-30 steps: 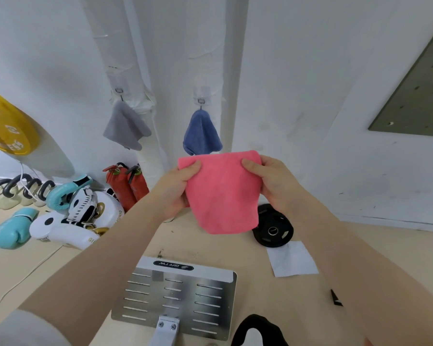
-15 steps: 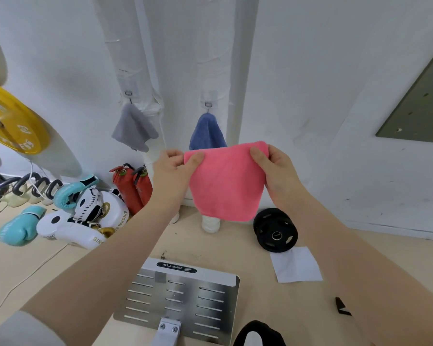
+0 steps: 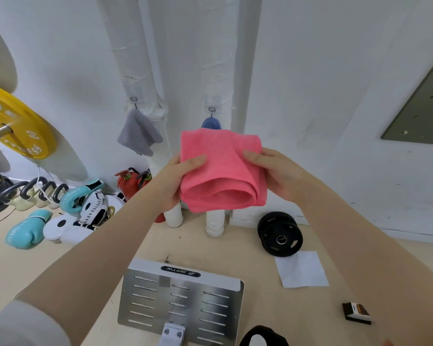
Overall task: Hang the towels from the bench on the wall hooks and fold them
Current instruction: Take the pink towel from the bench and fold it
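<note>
Pink towel: I see the pink towel [image 3: 221,168] held up in the air in front of the white wall, folded over on itself so a rolled loop of cloth faces me at its lower edge.
Left grip: my left hand [image 3: 175,182] grasps the towel's left side, thumb laid across the front, the other fingers behind the cloth.
Right grip: my right hand [image 3: 279,173] grasps the right side the same way, thumb on the front face.
Grey towel: the grey towel [image 3: 139,134] hangs from the left wall hook [image 3: 133,99] on the wrapped pipe, left of the pink one and apart from it.
Blue towel: the blue towel [image 3: 211,123] hangs from the right wall hook [image 3: 211,109]; only its top shows above the pink towel, so I cannot tell how it drapes.
Floor, left: a yellow weight plate [image 3: 18,123] on its bar, teal and white boxing gloves [image 3: 60,216] below it.
Floor, right: a black weight plate [image 3: 280,234] leans near the wall, a white sheet [image 3: 301,269] lies just nearer than it.
Near me: a slotted metal plate [image 3: 180,298] sits low in the centre of the view.
</note>
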`<action>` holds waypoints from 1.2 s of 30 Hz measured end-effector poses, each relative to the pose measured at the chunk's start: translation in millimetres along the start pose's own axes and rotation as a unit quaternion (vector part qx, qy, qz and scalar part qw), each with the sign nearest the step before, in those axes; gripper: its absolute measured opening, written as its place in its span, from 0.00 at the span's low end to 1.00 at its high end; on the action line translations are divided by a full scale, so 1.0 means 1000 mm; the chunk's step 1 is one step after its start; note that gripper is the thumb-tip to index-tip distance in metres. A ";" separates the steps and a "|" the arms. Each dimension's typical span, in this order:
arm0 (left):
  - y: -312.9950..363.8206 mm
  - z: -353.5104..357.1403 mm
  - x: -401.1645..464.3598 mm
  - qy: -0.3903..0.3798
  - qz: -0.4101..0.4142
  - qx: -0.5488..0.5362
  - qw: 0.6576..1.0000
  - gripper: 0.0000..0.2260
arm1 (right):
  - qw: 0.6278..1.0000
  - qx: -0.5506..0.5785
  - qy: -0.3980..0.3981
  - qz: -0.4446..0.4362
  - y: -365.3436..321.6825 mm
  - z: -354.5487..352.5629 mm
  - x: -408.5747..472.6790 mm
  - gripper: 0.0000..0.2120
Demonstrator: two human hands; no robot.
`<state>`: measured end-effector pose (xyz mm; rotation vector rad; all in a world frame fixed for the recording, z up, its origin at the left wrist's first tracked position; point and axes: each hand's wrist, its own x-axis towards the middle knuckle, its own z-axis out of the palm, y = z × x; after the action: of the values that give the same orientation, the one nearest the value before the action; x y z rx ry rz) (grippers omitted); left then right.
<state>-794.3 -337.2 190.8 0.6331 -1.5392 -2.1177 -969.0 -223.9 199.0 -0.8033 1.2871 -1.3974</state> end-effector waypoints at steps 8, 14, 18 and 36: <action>-0.002 -0.006 0.001 -0.044 -0.047 0.007 0.998 0.17 | 0.992 0.102 0.038 0.070 0.000 -0.005 0.008 0.16; 0.001 0.002 0.000 0.023 -0.034 -0.086 0.995 0.05 | 0.999 -0.014 -0.011 0.050 0.001 -0.005 0.008 0.10; 0.003 0.009 0.002 0.057 -0.026 -0.155 0.986 0.11 | 1.000 -0.018 0.025 0.004 0.000 0.004 0.010 0.09; -0.012 0.011 0.003 0.098 -0.078 -0.088 0.988 0.10 | 0.997 -0.037 -0.045 -0.045 0.014 -0.011 0.010 0.26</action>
<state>-803.9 -327.6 181.9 0.8943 -1.2166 -2.2001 -978.6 -229.3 181.3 -0.9741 1.2519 -1.3752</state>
